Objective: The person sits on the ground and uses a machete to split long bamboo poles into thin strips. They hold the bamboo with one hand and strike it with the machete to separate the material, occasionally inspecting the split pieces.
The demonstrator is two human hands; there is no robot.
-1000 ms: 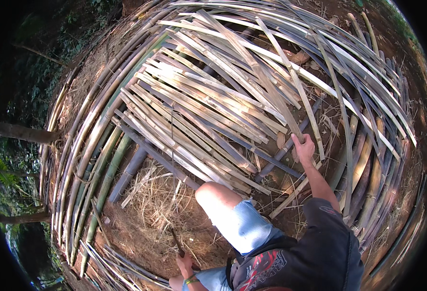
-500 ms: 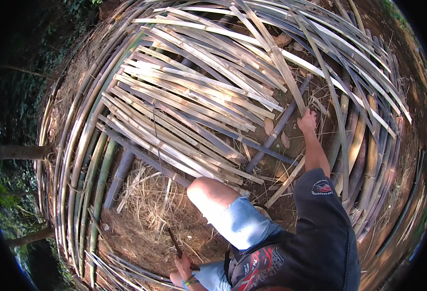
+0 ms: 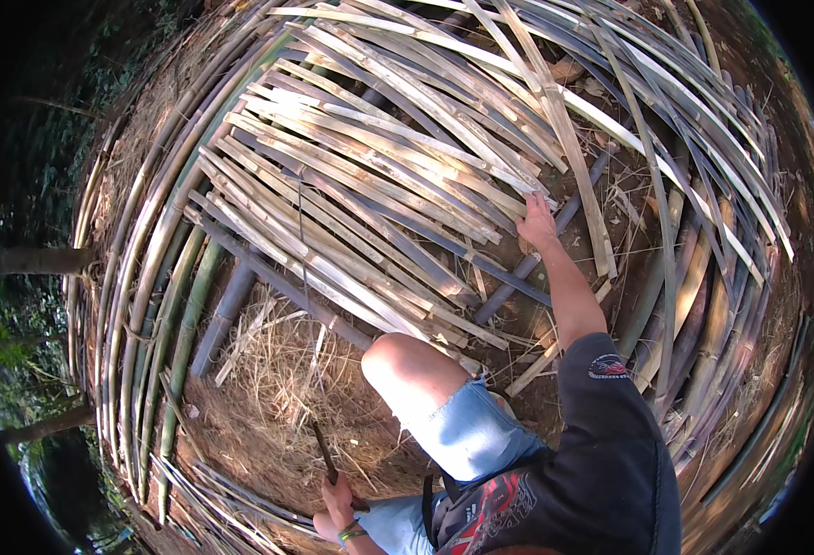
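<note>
My right hand [image 3: 538,225] reaches over the right end of a pile of split bamboo strips [image 3: 398,171]. Its fingers are stretched out and somewhat apart, with the fingertips at the end of a pale strip; the thumb side is partly hidden. Just right of this hand, a long loose bamboo strip [image 3: 581,176] slants across the ground, with nothing holding its near end. Low in the view, by my bent leg, my left hand [image 3: 338,504] is closed round a dark, narrow knife-like tool [image 3: 323,449] that points up and away.
Under the strips lie dark bamboo poles [image 3: 225,319] as supports. Long whole bamboo poles [image 3: 162,268] run along the left side, and more poles and strips [image 3: 703,305] lie at the right. Dry shavings [image 3: 287,370] cover the soil in front of my knee [image 3: 402,365].
My right hand has let go of the long bamboo strip's near end and moved left to the pile's right end. My left hand keeps its hold on the dark tool.
</note>
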